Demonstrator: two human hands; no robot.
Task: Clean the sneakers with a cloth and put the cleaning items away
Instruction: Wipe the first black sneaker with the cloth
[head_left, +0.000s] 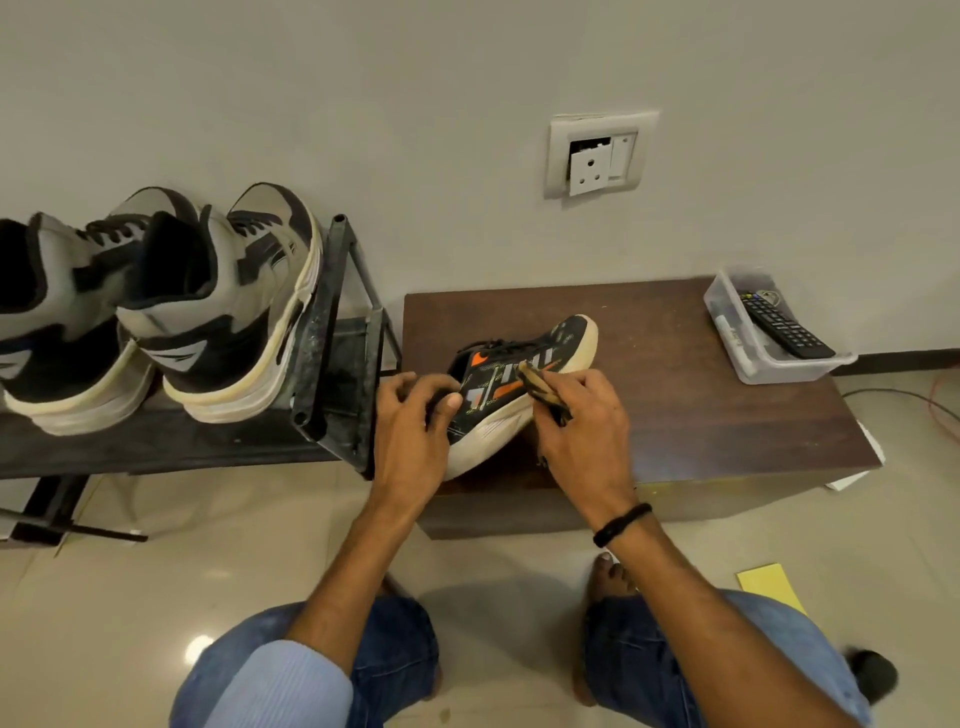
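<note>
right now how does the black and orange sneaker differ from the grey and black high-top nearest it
The black and orange sneaker is low-cut, tilted over the brown wooden table and held by the left hand; the grey and black high-top stands upright, untouched, on the black metal rack. Both have laces and pale soles.

At the centre of the frame a black sneaker (498, 384) with orange marks and a pale sole lies tilted on its side on the dark wooden tabletop (675, 405), toe toward the upper right. The left hand (410, 415) grips its heel end, fingers curled over the collar. The right hand (582, 431), with a black wristband (621, 525), pinches a dark cloth (540, 389) against the sneaker's side. At the left, two grey-and-black high-top sneakers (218, 312) stand on a black shoe rack (322, 364). At the tabletop's right end a clear plastic box (769, 369) holds a remote control (784, 327).
</note>
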